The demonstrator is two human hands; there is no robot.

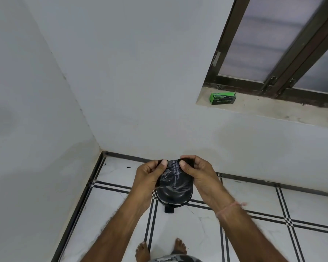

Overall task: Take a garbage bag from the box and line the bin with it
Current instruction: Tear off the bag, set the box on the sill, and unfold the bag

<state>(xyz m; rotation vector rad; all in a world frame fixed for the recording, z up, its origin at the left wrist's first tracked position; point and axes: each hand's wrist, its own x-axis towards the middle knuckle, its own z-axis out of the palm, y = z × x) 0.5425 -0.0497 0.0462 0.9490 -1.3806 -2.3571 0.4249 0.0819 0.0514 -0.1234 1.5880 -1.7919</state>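
One bag: the black garbage bag (173, 178) is out of the box and up in the air, right above the bin. It is flat and crumpled, with white letters on it. Its mouth looks closed.
Left hand: the left hand (150, 174) pinches the top edge of the bag, thumb in front and fingers curled behind.
Right hand: the right hand (197, 173) pinches the same top edge, just beside the left one. The two thumbs are near each other.
Bin: the small black bin (182, 197) stands on the floor under the bag, near the corner of the room. The bag hides part of it. Its round lid looks down, but I cannot tell for sure. A black pedal (169, 209) sticks out at its foot.
Box: the green box (222, 98) lies on the window sill (263, 108), up and to the right, well apart from the hands.
Floor: the white floor (254, 195) has black lines. Two bare feet (143, 250) stand near the bottom of the view.
Step now: I think the bag is taken, and the person is trying to open it at the top.
Next move: I think the thumbs and fingers must rub the two thin layers apart, then pull the mouth wide. The lid must go up, the bag goes in, and its edge folds over the rim.
Watch out: the plastic looks thin and may stick to itself, so it could slip or tear if pulled hard.
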